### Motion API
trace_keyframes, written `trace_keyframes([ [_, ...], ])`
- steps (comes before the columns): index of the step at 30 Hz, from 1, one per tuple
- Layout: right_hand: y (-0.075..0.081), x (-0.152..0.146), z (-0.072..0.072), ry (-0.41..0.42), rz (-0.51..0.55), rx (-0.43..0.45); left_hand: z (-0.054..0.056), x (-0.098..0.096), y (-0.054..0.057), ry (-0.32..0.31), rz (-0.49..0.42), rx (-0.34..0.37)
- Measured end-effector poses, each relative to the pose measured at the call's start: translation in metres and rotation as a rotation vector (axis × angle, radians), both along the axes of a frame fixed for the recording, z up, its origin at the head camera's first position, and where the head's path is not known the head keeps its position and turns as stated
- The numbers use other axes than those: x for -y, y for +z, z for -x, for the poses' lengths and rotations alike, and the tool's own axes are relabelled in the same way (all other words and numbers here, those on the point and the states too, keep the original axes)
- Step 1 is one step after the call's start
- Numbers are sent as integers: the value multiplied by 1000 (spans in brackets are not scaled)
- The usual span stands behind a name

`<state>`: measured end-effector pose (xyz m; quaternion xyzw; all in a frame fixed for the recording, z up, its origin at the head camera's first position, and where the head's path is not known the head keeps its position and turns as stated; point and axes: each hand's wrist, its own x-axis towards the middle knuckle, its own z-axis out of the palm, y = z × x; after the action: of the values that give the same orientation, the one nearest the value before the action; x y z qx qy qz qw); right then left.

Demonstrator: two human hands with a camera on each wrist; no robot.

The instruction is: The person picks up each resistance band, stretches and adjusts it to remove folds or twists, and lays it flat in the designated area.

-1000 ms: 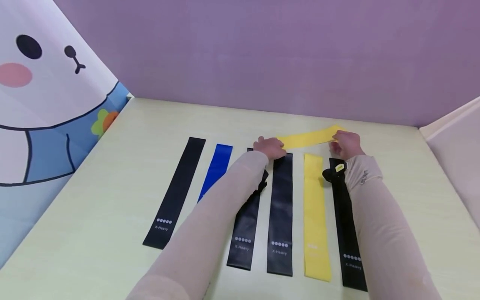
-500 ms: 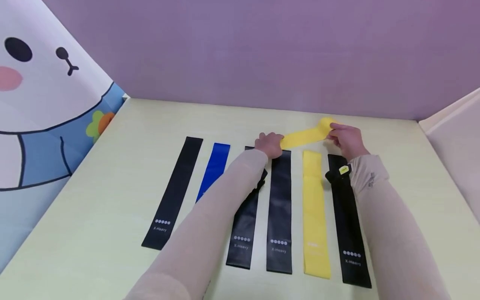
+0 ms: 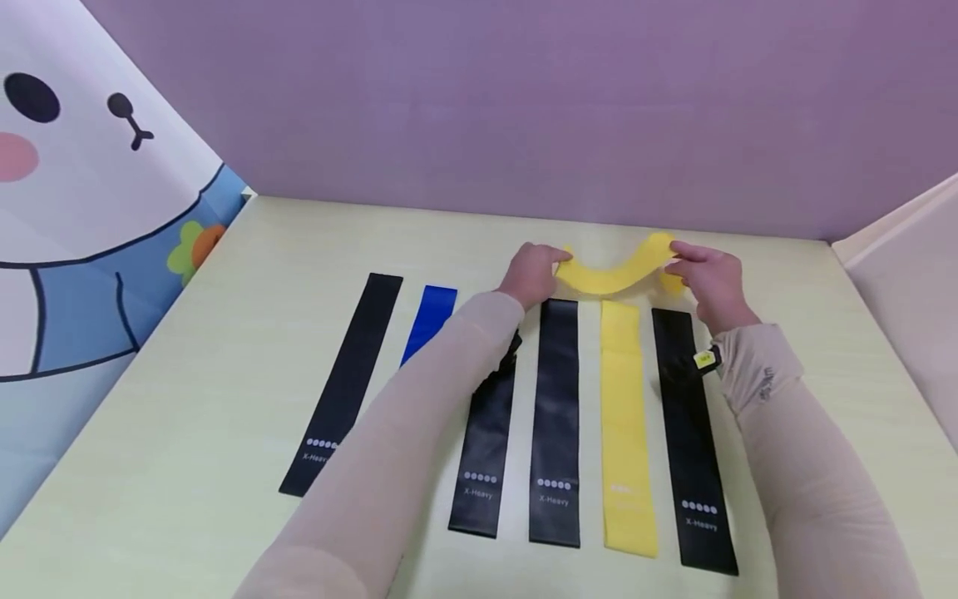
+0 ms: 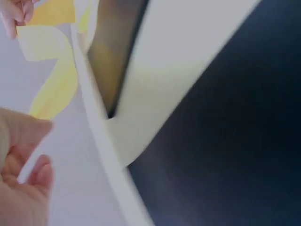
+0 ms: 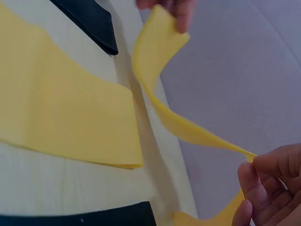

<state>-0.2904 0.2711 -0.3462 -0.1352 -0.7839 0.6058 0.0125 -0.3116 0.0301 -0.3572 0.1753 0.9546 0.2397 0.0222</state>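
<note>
A loose yellow resistance band point(image 3: 609, 279) sags in a curve between the two hands, above the far ends of the bands laid on the table. My left hand point(image 3: 530, 274) pinches its left end. Thumb and fingers of my right hand point(image 3: 714, 287) grip it near the right, and a short part hangs below them. The right wrist view shows the band twisting from the right hand point(image 5: 275, 181) up to the left fingers at the top. Beneath it lie a flat yellow band point(image 3: 627, 424) and a black band point(image 3: 554, 424) marked X-Heavy.
More bands lie in a row on the pale table point(image 3: 187, 399): a black one point(image 3: 344, 374) at far left, a blue one point(image 3: 430, 320) partly under the left sleeve, another black one point(image 3: 479, 474), and one point(image 3: 692, 449) by the right sleeve. A purple wall point(image 3: 524, 108) rises behind.
The loose yellow band went from stretched nearly flat near the table to lifted and sagging. Both hands rose; the right one also shifted right.
</note>
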Motion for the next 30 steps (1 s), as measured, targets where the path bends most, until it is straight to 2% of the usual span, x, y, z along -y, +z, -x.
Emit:
trace_keyframes([
  [4,5,-2,-3,-22,-83,-17,-2,2,20,-80,75,-186],
  [6,7,-4,-5,-17,-109,-15,-3,3,28,-103,70,-248],
  [10,10,-7,-8,1,-158,-14,-3,7,42,-110,-47,-306],
  [13,11,-10,-8,5,-201,-46,-4,11,55,-119,-133,-368],
  [16,8,-12,-7,1,-240,-85,-7,16,67,-126,-118,-462],
  [18,5,-13,-7,6,-268,-104,-10,19,72,-128,-81,-496],
  [20,0,-12,-7,22,-295,-132,-13,22,74,-143,-67,-506],
  [22,-3,-12,-8,45,-322,-153,-17,25,75,-162,-92,-487],
  [27,-6,-15,-16,95,-399,-175,-26,30,71,-195,-257,-382],
  [30,-8,-19,-23,114,-438,-201,-33,35,67,-213,-326,-335],
])
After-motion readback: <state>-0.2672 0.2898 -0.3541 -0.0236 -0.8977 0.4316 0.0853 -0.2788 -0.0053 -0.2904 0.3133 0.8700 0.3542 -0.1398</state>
